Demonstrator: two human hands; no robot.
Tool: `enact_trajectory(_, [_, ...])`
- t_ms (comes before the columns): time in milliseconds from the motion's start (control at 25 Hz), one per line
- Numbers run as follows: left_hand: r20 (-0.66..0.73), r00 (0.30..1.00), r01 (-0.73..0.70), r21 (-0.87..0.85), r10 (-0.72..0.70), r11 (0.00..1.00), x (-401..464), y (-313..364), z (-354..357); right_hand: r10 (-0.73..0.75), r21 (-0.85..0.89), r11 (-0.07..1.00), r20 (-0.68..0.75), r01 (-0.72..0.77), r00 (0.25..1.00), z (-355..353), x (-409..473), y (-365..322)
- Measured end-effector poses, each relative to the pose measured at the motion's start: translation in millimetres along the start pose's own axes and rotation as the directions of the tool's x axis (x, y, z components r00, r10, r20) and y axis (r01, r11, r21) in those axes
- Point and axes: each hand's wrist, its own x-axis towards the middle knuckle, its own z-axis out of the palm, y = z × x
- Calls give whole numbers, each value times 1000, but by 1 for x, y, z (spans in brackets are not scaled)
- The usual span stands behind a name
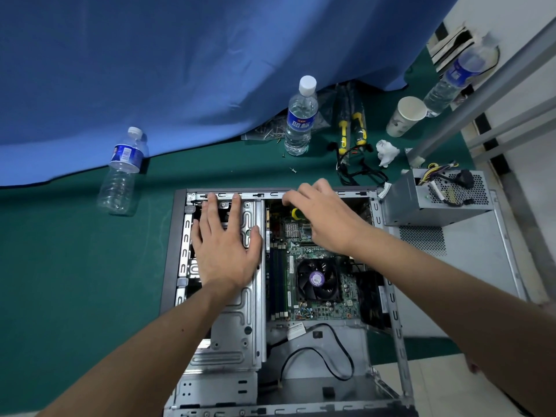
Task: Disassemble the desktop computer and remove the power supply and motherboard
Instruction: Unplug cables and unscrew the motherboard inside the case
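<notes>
Inside the open case, flat left hand presses the drive cage; right hand seemingly grips a screwdriver.

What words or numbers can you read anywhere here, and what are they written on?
Nothing here reads clearly.
Upright clear water bottle with white cap: large white characters on its blue label, too blurred to quote.
Clear empty bottle with blue label: print too small.
Far tilted clear bottle: label blurred.
Round purple sticker on the black cooler fan: unreadable.
White sticker on the grey metal case floor: unreadable.
Green motherboard: markings too small.
</notes>
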Motion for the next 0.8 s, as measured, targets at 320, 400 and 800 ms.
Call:
enact_trajectory(320, [0, 1000, 4, -1, -4, 1000, 0, 1, 0, 80, -56, 995, -67, -83, 995, -2, 9, -13])
enact_trajectory(400, [0, 1000, 6, 4, -6, 1000, 0, 1, -1, 10, 15, 1000, -47, -10, 999, -5, 9, -14])
enact_trajectory(800, [-3, 1000, 7, -2, -7, 1000, 0, 1, -2, 7, -208, 978, -88, -25, 996, 1, 10, -20])
